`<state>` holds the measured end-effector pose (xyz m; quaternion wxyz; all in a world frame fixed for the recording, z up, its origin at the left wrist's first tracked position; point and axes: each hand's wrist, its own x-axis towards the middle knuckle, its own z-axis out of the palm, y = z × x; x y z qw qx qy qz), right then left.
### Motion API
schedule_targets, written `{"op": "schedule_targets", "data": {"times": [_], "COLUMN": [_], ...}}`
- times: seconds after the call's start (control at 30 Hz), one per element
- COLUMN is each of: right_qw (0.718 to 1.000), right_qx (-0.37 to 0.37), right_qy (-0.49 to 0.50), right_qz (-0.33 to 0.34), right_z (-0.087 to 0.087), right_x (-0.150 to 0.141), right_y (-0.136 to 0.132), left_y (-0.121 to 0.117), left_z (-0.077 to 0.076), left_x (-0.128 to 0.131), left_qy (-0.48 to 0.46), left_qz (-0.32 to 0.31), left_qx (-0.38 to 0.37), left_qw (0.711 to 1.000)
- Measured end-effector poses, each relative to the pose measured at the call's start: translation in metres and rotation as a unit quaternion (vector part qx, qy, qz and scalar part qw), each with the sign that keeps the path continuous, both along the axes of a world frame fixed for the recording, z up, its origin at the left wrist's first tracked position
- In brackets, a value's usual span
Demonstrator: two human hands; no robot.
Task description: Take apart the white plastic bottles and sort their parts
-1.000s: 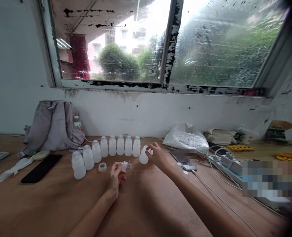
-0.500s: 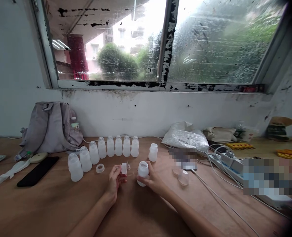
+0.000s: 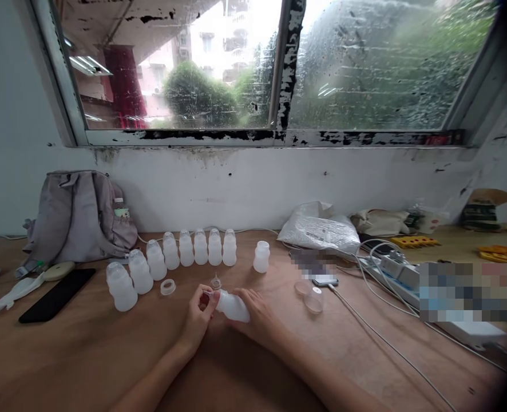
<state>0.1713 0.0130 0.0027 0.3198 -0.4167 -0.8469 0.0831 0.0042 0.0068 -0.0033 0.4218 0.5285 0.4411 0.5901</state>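
My right hand [image 3: 258, 312] is wrapped round a frosted white baby bottle [image 3: 235, 307], which lies tilted with its mouth toward the left. At that mouth my left hand [image 3: 201, 309] is closed on a small whitish bottle collar, mostly hidden by the fingers. Just beyond the fingers a clear bottle nipple [image 3: 216, 281] stands on the table. A loose white ring [image 3: 167, 287] lies further left. Behind it, several capped baby bottles [image 3: 186, 250] form a curved row. One uncapped bottle [image 3: 261, 257] stands upright to the right of the row.
Two clear domed caps [image 3: 313, 302] lie right of my hands, near a phone [image 3: 325, 281] with a white cable. A power strip [image 3: 463, 326] and cables fill the right side. To the left are a black phone [image 3: 58, 294] and a grey backpack [image 3: 79, 214]. A silver bag [image 3: 320, 232] rests against the wall.
The bottle in my right hand has gone from upright to tilted leftward. Its mouth and the collar in my left hand have come together. The camera view has shifted slightly.
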Motion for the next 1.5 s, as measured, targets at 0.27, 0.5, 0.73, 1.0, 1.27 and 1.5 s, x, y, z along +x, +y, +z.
{"op": "schedule_targets", "data": {"times": [0.27, 0.5, 0.73, 1.0, 1.27, 1.5], "right_qw": [0.999, 1.0, 1.0, 0.998, 0.961, 0.916], "right_qx": [-0.021, -0.015, -0.01, -0.019, -0.217, -0.307], "right_qy": [0.042, 0.005, 0.0, 0.053, 0.168, 0.257], "right_qz": [-0.016, -0.02, -0.018, -0.034, 0.034, 0.03], "right_z": [0.004, 0.002, 0.002, 0.004, 0.015, 0.013], "right_x": [0.005, 0.002, 0.0, -0.004, -0.007, -0.014], "right_y": [0.003, 0.002, 0.001, -0.003, -0.011, -0.013], "left_y": [-0.004, 0.001, 0.003, 0.0, -0.004, -0.007], "left_z": [0.015, 0.012, 0.011, 0.011, 0.018, 0.017], "left_x": [-0.004, -0.008, -0.011, -0.009, -0.012, -0.009], "left_qy": [-0.103, -0.163, -0.152, -0.158, -0.04, -0.101], "left_qz": [-0.076, -0.069, -0.061, -0.098, -0.14, -0.17], "left_qx": [-0.058, -0.076, -0.104, -0.099, -0.07, -0.101], "left_qw": [0.99, 0.981, 0.981, 0.977, 0.987, 0.975]}}
